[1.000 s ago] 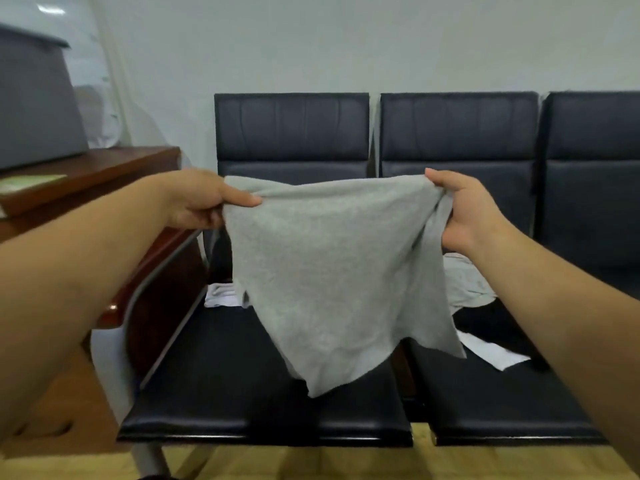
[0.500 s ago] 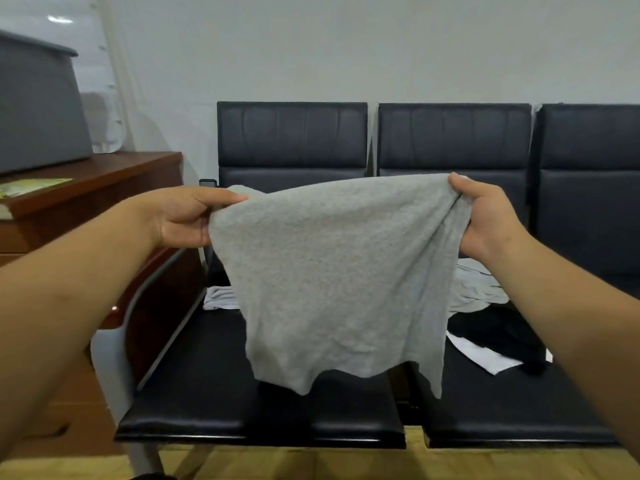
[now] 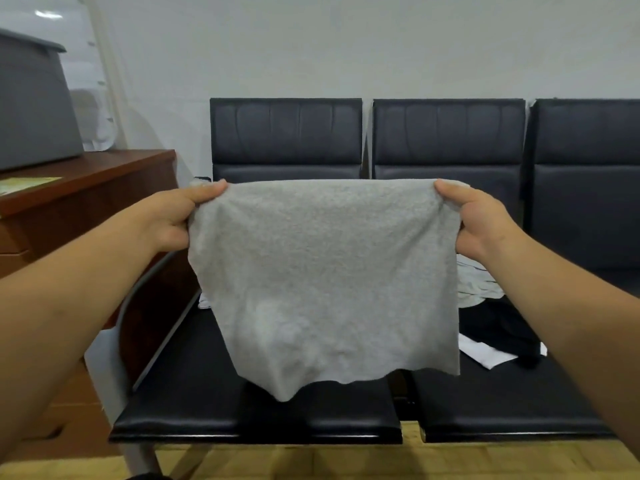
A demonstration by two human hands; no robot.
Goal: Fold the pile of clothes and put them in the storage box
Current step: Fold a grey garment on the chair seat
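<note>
A grey knit garment (image 3: 325, 271) hangs spread in the air above the black bench seats. My left hand (image 3: 173, 220) pinches its upper left corner and my right hand (image 3: 481, 223) pinches its upper right corner, so its top edge is pulled straight. Behind it on the middle seat lies a pile of clothes (image 3: 485, 306), white, light grey and black pieces, partly hidden by the garment. A grey storage box (image 3: 31, 109) stands on the wooden cabinet at the far left.
A row of black padded seats (image 3: 207, 393) runs along the white wall. A small white cloth (image 3: 204, 301) lies at the back of the left seat. The brown wooden cabinet (image 3: 97, 174) stands close to the left seat. Yellowish floor shows below.
Both hands have moved apart and levelled, stretching the garment's top edge flat. The cloth now hangs squarer and more spread than before.
</note>
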